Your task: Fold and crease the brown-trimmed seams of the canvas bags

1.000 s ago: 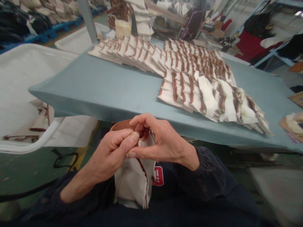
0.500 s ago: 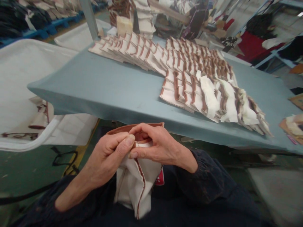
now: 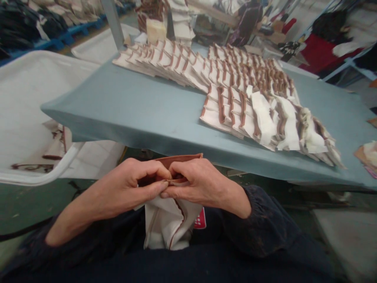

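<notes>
A cream fabric bag [image 3: 165, 224] with brown trim hangs from my two hands, close to my body. Its opening faces up, and the brown lining shows along the far rim. My left hand [image 3: 138, 182] pinches the near rim between thumb and fingers. Right beside it, my right hand [image 3: 197, 182] grips the same rim, thumb outside and fingers curled over the edge. The fingertips of both hands almost meet at a brown seam. Part of the rim lies hidden behind the fingers.
Ahead stands a blue-covered table [image 3: 123, 106] bearing overlapping rows of cream bag pieces [image 3: 226, 106] with brown edges. A white plastic bin [image 3: 26, 86] at the left holds a few similar pieces. A metal post [image 3: 113, 23] rises behind the table's left end.
My left hand has turned flatter, its fingers now reaching inside the rim. The right fingers have closed in toward the left ones, and the bag's lower end has drawn up slightly.
</notes>
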A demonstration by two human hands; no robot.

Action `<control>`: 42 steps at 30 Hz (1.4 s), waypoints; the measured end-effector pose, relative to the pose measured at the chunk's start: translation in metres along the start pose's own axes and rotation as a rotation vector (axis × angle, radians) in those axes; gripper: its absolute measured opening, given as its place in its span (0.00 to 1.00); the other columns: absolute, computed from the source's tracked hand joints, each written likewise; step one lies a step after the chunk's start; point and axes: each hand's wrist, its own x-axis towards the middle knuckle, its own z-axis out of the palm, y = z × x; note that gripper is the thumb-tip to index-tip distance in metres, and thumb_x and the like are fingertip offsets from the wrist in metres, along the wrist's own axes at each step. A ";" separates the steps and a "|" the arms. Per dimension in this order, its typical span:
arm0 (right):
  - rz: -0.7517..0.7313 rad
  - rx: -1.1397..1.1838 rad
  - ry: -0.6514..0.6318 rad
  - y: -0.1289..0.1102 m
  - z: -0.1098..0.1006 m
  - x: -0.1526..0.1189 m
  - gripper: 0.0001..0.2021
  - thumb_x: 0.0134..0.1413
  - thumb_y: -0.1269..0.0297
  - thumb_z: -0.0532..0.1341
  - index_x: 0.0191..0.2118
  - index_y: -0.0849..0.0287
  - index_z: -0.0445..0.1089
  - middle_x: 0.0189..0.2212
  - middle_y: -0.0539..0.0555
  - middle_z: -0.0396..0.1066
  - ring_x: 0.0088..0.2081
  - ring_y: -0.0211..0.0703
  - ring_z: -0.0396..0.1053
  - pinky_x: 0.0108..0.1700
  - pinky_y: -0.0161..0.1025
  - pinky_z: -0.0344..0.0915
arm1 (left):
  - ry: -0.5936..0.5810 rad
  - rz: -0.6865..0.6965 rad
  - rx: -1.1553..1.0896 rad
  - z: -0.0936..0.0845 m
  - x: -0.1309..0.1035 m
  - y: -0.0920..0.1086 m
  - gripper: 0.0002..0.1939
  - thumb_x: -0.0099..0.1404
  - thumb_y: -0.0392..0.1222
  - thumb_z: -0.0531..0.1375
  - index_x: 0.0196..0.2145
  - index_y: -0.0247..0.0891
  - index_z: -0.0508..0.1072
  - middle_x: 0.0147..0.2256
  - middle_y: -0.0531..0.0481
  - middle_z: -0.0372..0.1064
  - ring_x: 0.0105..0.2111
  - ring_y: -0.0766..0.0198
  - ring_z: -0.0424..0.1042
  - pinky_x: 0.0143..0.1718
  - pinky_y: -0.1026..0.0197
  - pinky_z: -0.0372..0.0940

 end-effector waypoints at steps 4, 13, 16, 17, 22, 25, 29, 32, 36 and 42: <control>0.106 0.004 0.015 -0.001 0.000 0.000 0.21 0.60 0.56 0.74 0.29 0.58 0.62 0.24 0.42 0.61 0.26 0.32 0.54 0.32 0.38 0.43 | 0.025 0.026 0.103 0.001 0.000 0.003 0.08 0.68 0.35 0.58 0.33 0.38 0.78 0.24 0.59 0.72 0.23 0.71 0.66 0.25 0.68 0.57; 0.095 0.182 -0.102 0.009 -0.005 0.000 0.19 0.64 0.55 0.67 0.28 0.57 0.62 0.24 0.42 0.57 0.27 0.34 0.52 0.32 0.38 0.44 | 0.088 0.010 0.126 0.009 0.003 0.004 0.08 0.68 0.37 0.58 0.32 0.39 0.75 0.23 0.58 0.70 0.23 0.69 0.65 0.25 0.68 0.56; 0.142 0.156 -0.144 0.009 -0.006 0.001 0.19 0.64 0.57 0.67 0.27 0.57 0.62 0.23 0.42 0.57 0.26 0.34 0.52 0.32 0.38 0.44 | 0.004 0.005 0.151 0.006 0.007 0.005 0.09 0.69 0.38 0.57 0.33 0.38 0.77 0.23 0.58 0.70 0.22 0.69 0.65 0.24 0.66 0.55; 0.151 0.148 -0.156 0.008 -0.006 0.001 0.19 0.64 0.58 0.67 0.27 0.57 0.61 0.23 0.42 0.57 0.26 0.34 0.52 0.31 0.39 0.44 | -0.026 0.003 0.164 0.005 0.008 0.006 0.10 0.69 0.38 0.57 0.34 0.38 0.78 0.23 0.58 0.71 0.23 0.68 0.65 0.25 0.66 0.55; 0.137 0.091 -0.174 0.002 -0.006 0.000 0.16 0.64 0.66 0.67 0.27 0.59 0.62 0.27 0.44 0.63 0.29 0.34 0.57 0.34 0.38 0.47 | -0.110 0.028 0.234 0.003 0.014 0.006 0.08 0.69 0.36 0.57 0.34 0.39 0.76 0.26 0.57 0.74 0.25 0.68 0.69 0.28 0.64 0.56; 0.131 0.066 -0.204 0.000 -0.006 0.001 0.13 0.64 0.68 0.67 0.29 0.59 0.66 0.31 0.48 0.70 0.32 0.36 0.61 0.35 0.38 0.48 | -0.169 0.037 0.236 0.002 0.015 0.006 0.09 0.69 0.35 0.56 0.30 0.39 0.72 0.25 0.57 0.71 0.24 0.69 0.66 0.28 0.64 0.55; 0.153 0.023 -0.252 0.000 -0.005 0.002 0.16 0.65 0.61 0.70 0.30 0.59 0.65 0.28 0.46 0.68 0.30 0.35 0.60 0.34 0.39 0.46 | -0.210 0.034 0.222 0.000 0.014 0.007 0.11 0.71 0.37 0.56 0.30 0.39 0.72 0.25 0.57 0.71 0.24 0.69 0.67 0.28 0.65 0.56; 0.138 -0.006 -0.207 0.001 -0.004 0.001 0.16 0.64 0.60 0.71 0.31 0.58 0.64 0.27 0.45 0.65 0.28 0.35 0.57 0.33 0.39 0.44 | -0.190 0.073 0.201 -0.001 0.013 0.007 0.10 0.71 0.35 0.56 0.31 0.39 0.73 0.25 0.57 0.70 0.24 0.69 0.66 0.27 0.65 0.55; 0.086 -0.035 -0.071 0.001 -0.005 0.000 0.18 0.61 0.61 0.72 0.31 0.56 0.61 0.26 0.44 0.62 0.29 0.35 0.56 0.33 0.38 0.44 | -0.107 0.083 0.179 -0.005 0.015 0.007 0.09 0.69 0.35 0.57 0.31 0.39 0.75 0.24 0.58 0.68 0.22 0.69 0.64 0.26 0.65 0.54; 0.062 -0.064 -0.120 0.003 -0.014 0.003 0.19 0.62 0.59 0.72 0.29 0.56 0.62 0.25 0.43 0.59 0.27 0.35 0.53 0.33 0.38 0.43 | -0.150 0.084 0.176 -0.011 0.016 0.009 0.10 0.69 0.34 0.56 0.30 0.40 0.75 0.24 0.57 0.68 0.23 0.68 0.65 0.26 0.65 0.54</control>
